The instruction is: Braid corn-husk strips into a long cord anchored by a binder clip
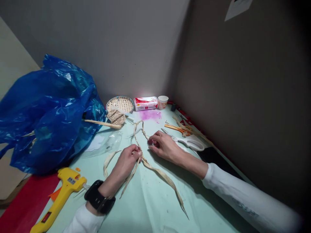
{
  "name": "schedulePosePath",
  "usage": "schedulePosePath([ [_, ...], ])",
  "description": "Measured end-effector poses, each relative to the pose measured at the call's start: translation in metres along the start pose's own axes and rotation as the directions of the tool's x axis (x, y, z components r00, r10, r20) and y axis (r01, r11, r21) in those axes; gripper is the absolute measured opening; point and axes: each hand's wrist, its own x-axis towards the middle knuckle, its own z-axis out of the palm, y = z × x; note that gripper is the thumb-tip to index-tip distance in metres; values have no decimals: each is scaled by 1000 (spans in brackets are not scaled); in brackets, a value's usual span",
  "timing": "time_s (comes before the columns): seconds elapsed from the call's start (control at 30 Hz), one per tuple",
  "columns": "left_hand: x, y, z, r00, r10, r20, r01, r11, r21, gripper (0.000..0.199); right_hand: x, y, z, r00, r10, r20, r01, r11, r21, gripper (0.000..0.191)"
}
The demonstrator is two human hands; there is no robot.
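Note:
A thin braid of dried corn husk lies in a loop on the pale green table cover, with loose strands trailing from it. My left hand, a black watch on its wrist, pinches the braid where the strands spread out. One long flat husk strip runs from there toward the lower right. Another pale strip curves out on the left side. My right hand is beside the far end of the braid, fingers curled in; whatever is between its fingertips is hidden.
On the left are a big blue plastic bag and a yellow glue gun. A woven basket, a coiled braid piece, a tissue pack and a paper cup stand behind. White-handled scissors lie right.

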Motion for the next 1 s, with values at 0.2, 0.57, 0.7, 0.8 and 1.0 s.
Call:
schedulePosePath([
  [0.2,-3,4,0,1000,-8,12,8,1000,22,14,5,4,7,998,-28,48,33,994,-99,21],
  [0.57,-3,5,-1,1000,15,24,-16,1000,26,13,21,21,-8,987,-71,145,83,994,-77,29],
  [0.7,-2,2,-1,999,20,27,-21,1000,19,12,17,14,-1,994,-45,102,52,996,-71,22],
  [0.8,-2,1,-1,999,24,28,-25,1000,18,11,13,3,5,999,-4,47,5,1000,-20,17],
  [1.0,-3,2,-2,995,52,81,-55,997,44,12,13,-8,-4,986,165,-7,-154,933,327,23],
])
